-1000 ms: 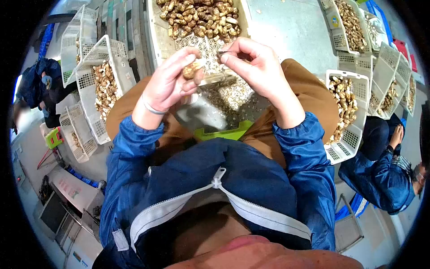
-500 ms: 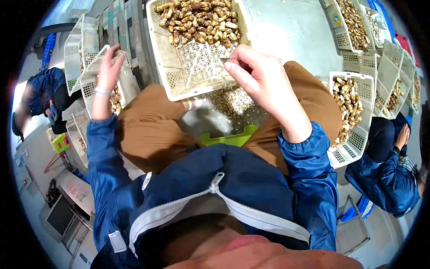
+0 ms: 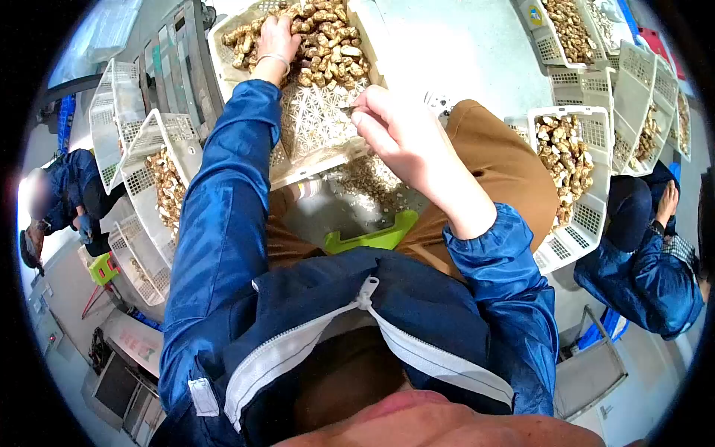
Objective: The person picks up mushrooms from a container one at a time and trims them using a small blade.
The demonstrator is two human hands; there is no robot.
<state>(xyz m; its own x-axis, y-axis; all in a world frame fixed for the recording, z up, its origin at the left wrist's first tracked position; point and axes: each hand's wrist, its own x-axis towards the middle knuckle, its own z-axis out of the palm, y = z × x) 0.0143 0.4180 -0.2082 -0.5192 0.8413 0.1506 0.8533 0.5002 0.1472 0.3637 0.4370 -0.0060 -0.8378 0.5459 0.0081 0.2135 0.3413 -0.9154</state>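
Observation:
Brown-and-white knobby mushrooms [image 3: 331, 48] are heaped at the far side of a white plastic crate [image 3: 298, 181] in front of me. My left hand [image 3: 278, 41] reaches into the heap, its fingers down among the mushrooms; the fingertips are partly hidden, so I cannot tell whether they grip one. Over the crate's near right side, my right hand [image 3: 395, 130] is closed in a pinch. A thin thing, apparently a small knife blade [image 3: 353, 111], sticks out from its fingertips.
More mushroom crates stand at my left [image 3: 181, 141] and right [image 3: 547, 249]. Trimmings [image 3: 369, 182] lie on the floor beneath the crate, near a green plastic piece [image 3: 380, 235]. A slatted wooden pallet [image 3: 175, 71] is at upper left. Another person sits on each side.
My left hand has moved from the left, outside the crate, onto the mushroom heap. My right hand stays pinched near the crate's right side. The view has shifted slightly.

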